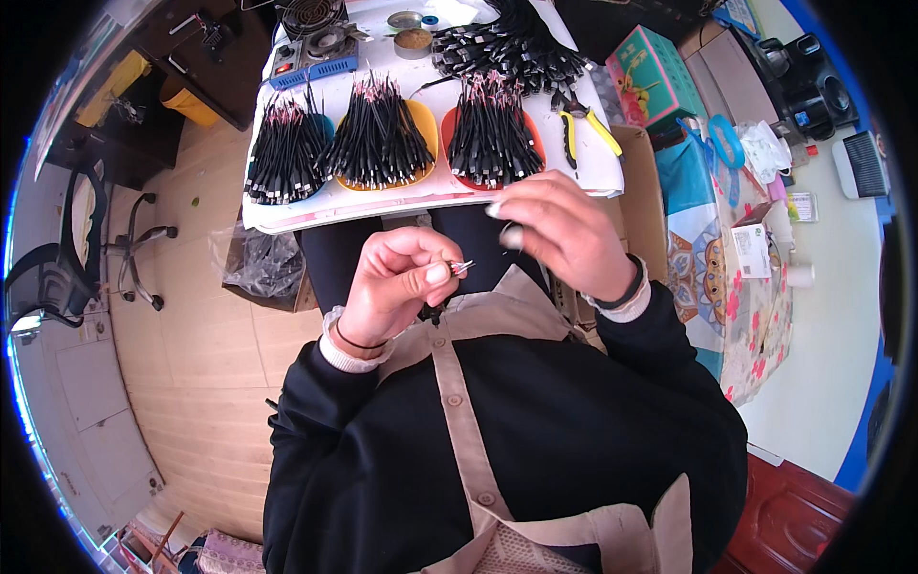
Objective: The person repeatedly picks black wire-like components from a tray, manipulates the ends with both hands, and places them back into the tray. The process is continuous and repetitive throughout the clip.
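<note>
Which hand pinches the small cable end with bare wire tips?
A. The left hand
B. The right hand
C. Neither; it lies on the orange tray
A: the left hand pinches the cable end between thumb and finger, while the right hand hovers beside it.

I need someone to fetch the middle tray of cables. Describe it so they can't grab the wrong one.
Find the white work board in front of the seated person. Three shallow trays heaped with black cables sit along it in a row. Take the middle tray: it is yellow-orange, between the blue tray and the red tray.
</note>
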`<move>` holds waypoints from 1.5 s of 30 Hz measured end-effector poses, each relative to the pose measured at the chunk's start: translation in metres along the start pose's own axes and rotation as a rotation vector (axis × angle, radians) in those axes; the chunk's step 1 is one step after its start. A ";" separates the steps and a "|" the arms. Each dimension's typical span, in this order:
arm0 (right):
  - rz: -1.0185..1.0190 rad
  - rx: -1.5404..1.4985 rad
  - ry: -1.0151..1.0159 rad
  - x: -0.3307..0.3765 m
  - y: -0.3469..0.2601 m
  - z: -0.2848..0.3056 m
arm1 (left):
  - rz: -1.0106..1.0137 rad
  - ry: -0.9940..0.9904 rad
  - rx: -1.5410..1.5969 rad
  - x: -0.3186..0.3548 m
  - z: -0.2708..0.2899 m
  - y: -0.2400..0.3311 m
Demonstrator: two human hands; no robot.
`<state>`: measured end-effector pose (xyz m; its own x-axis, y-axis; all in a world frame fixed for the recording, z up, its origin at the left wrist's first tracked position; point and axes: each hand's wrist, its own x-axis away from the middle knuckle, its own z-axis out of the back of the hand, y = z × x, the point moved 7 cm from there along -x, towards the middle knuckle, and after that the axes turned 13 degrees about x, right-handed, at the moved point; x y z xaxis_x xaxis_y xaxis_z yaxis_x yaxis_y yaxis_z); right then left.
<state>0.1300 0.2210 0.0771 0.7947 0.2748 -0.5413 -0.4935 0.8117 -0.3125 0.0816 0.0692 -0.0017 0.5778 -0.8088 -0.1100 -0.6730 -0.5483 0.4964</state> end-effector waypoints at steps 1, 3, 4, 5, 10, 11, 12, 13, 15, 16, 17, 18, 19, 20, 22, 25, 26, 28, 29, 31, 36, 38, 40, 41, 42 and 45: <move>0.014 -0.040 0.023 0.001 -0.006 -0.001 | 0.023 -0.006 0.034 -0.001 0.000 -0.003; 0.060 -0.105 0.032 0.002 -0.015 -0.001 | 0.051 -0.024 0.070 -0.004 -0.001 -0.006; 0.086 -0.151 0.054 0.002 -0.019 -0.001 | 0.061 -0.024 0.074 -0.005 -0.002 -0.008; 0.119 -0.179 0.057 0.001 -0.023 -0.001 | 0.067 -0.025 0.080 -0.005 -0.002 -0.009; 0.149 -0.305 0.028 -0.005 -0.026 -0.006 | 0.132 -0.058 0.023 -0.005 -0.002 -0.011; 0.123 -0.339 0.017 -0.006 -0.024 -0.007 | 0.163 -0.062 0.021 -0.005 0.000 -0.012; 0.104 -0.372 0.004 -0.006 -0.022 -0.008 | 0.185 -0.074 0.010 -0.006 0.000 -0.012; 0.082 -0.404 -0.015 -0.006 -0.020 -0.010 | 0.206 -0.088 -0.004 -0.007 0.000 -0.013; 0.054 -0.466 -0.055 -0.004 -0.018 -0.013 | 0.233 -0.103 -0.042 -0.008 -0.001 -0.013; 0.041 -0.475 -0.065 -0.003 -0.016 -0.014 | 0.240 -0.105 -0.066 -0.008 -0.001 -0.013; 0.028 -0.483 -0.075 -0.002 -0.015 -0.015 | 0.240 -0.112 -0.087 -0.009 -0.003 -0.011; 0.006 -0.487 -0.096 -0.001 -0.013 -0.017 | 0.221 -0.087 -0.160 -0.010 -0.002 -0.008; -0.032 -0.493 -0.110 0.001 -0.011 -0.019 | 0.196 -0.065 -0.229 -0.009 -0.003 -0.005; -0.081 -0.496 -0.135 0.003 -0.009 -0.021 | 0.171 -0.044 -0.298 -0.009 -0.004 -0.002; -0.302 -0.680 -0.231 0.011 -0.002 -0.032 | 0.050 -0.103 -0.633 -0.010 -0.012 0.010; -0.712 -1.154 -0.417 0.030 0.001 -0.055 | -0.229 -0.245 -1.132 -0.008 -0.031 0.020; -0.701 -1.129 -0.428 0.031 0.001 -0.054 | -0.211 -0.230 -1.079 -0.007 -0.031 0.020; -0.680 -1.063 -0.446 0.030 0.001 -0.051 | -0.165 -0.184 -1.005 -0.005 -0.027 0.019; -0.642 -0.970 -0.330 0.026 0.003 -0.044 | -0.124 -0.146 -0.893 -0.004 -0.023 0.018; -0.266 -0.462 -0.146 0.010 -0.004 -0.017 | -0.049 -0.068 -0.686 -0.002 -0.014 0.014; 0.191 0.010 0.039 0.003 -0.032 0.001 | 0.028 -0.067 -0.454 -0.003 -0.008 0.004; 0.149 -0.043 -0.011 0.004 -0.028 -0.003 | 0.024 -0.068 -0.452 -0.004 -0.009 0.003; 0.046 -0.178 -0.139 0.007 -0.018 -0.013 | 0.002 -0.064 -0.538 -0.006 -0.010 0.003; -0.219 -0.479 -0.312 0.013 -0.003 -0.027 | -0.079 -0.123 -0.709 -0.006 -0.016 0.007; -0.490 -0.776 -0.480 0.026 0.006 -0.044 | -0.162 -0.185 -0.878 -0.006 -0.022 0.010; -0.939 -1.599 -0.591 0.046 -0.002 -0.067 | -0.207 -0.207 -1.007 -0.005 -0.026 0.012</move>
<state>0.1441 0.1973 0.0007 0.7859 0.4903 0.3766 0.5476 -0.2691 -0.7923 0.0826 0.0716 0.0273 0.4833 -0.7919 -0.3732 0.1807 -0.3269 0.9276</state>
